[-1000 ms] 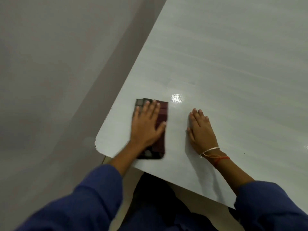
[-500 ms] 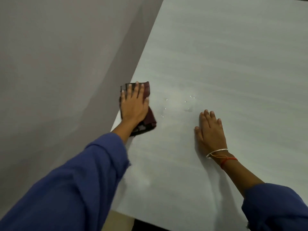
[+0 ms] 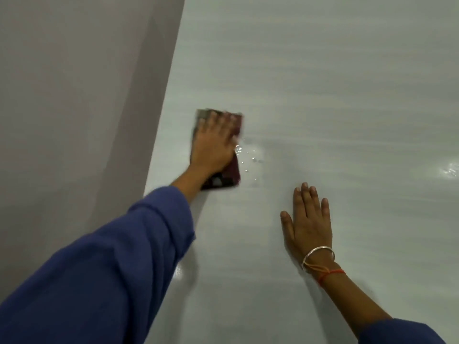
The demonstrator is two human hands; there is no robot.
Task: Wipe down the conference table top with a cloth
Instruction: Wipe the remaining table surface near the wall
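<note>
Cloth [image 3: 231, 176], dark maroon, folded, lies flat on the table [image 3: 323, 83] near its left edge. Left hand [image 3: 214, 147] presses on it, palm down, fingers spread, not gripping. Water droplets [image 3: 248, 155] sit just right of the cloth. Right hand [image 3: 309, 224] rests flat and empty on the table, well apart from the cloth; bangle [image 3: 319, 254] and threads at the wrist. Both sleeves blue.

— Where's the left hand [image 3: 214, 142]?
— Flat on a folded dark maroon cloth [image 3: 229, 173] near the pale table top's [image 3: 335, 90] left edge, water droplets [image 3: 248, 155] just right of it.
— And the right hand [image 3: 309, 225]?
— Palm down, nearer, fingers spread, silver bangle [image 3: 319, 255] at the wrist.
</note>
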